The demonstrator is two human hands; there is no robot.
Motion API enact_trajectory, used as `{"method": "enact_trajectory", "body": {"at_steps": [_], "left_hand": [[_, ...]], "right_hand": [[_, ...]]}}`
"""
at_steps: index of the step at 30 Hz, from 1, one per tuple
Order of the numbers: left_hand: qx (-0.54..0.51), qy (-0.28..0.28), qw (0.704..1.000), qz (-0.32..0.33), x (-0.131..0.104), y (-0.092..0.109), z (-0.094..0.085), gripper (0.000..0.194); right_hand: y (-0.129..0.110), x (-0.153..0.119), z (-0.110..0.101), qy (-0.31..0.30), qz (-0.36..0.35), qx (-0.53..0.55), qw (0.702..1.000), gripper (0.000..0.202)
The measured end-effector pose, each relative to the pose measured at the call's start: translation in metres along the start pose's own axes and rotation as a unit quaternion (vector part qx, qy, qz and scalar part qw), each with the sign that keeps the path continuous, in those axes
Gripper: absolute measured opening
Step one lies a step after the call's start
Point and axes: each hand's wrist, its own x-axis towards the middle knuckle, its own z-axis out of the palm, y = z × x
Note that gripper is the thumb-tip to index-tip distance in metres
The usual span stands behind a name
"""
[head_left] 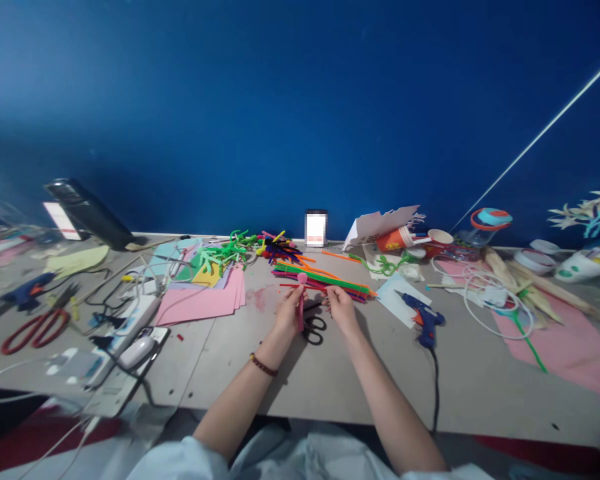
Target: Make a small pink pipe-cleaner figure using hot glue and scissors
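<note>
Head view: pink stem (301,315) grasped roughly upright in left hand (286,312), just left of black scissors (314,329), fluffy ball (303,277) at its top. Red stem (313,287) held crosswise beyond black scissors, right end pinched between fingertips of right hand (342,312); whether it is also clasped by left fingers cannot be told. Coloured stem bundle (330,279) laid behind black scissors, phone (315,230) propped farther back. Glue gun (427,321) placed right of black scissors; pink paper (197,304) and power strip (123,333) left of them.
</note>
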Motion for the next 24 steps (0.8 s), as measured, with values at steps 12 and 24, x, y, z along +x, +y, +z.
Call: {"method": "enact_trajectory", "body": {"at_steps": [12,24], "left_hand": [[-0.022,0.017,1.000,0.001,0.006,0.002,-0.003,0.023],[0.001,-0.047,0.998,-0.032,0.007,-0.003,-0.002,0.023]], "right_hand": [[-0.015,-0.007,-0.002,0.043,0.028,0.100,0.994,0.047],[-0.009,-0.003,0.000,-0.053,-0.055,0.011,0.997,0.038]]}}
